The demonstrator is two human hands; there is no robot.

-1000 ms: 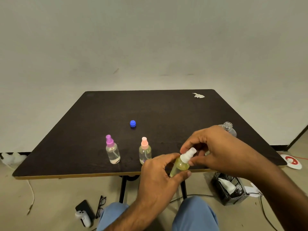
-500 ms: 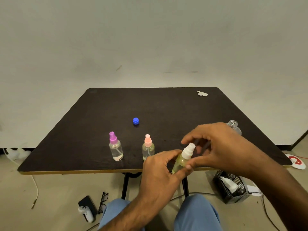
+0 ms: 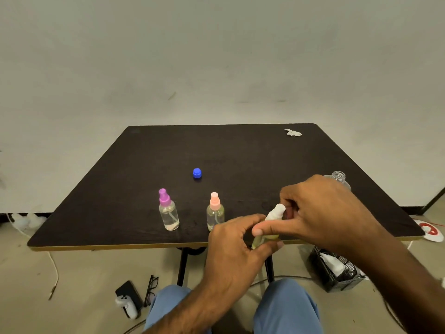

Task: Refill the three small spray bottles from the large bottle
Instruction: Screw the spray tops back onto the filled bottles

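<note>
My left hand (image 3: 237, 247) grips the body of a small spray bottle with yellowish liquid (image 3: 262, 239) at the table's front edge. My right hand (image 3: 322, 213) pinches its white spray top (image 3: 277, 212). A purple-topped spray bottle (image 3: 168, 210) and a pink-topped spray bottle (image 3: 215, 212) stand upright on the table to the left. The large clear bottle (image 3: 339, 177) stands uncapped behind my right hand, mostly hidden. Its blue cap (image 3: 197, 173) lies mid-table.
The dark table (image 3: 240, 150) has a crumpled white scrap (image 3: 292, 133) at its far right. On the floor sit a black basket (image 3: 337, 273) to the right, and a phone, a controller (image 3: 126, 307) and glasses (image 3: 151, 289) to the left. My knees are below.
My right-hand fingers have shifted around the white spray top while my left hand keeps hold of the bottle. The view has tilted slightly downward.
</note>
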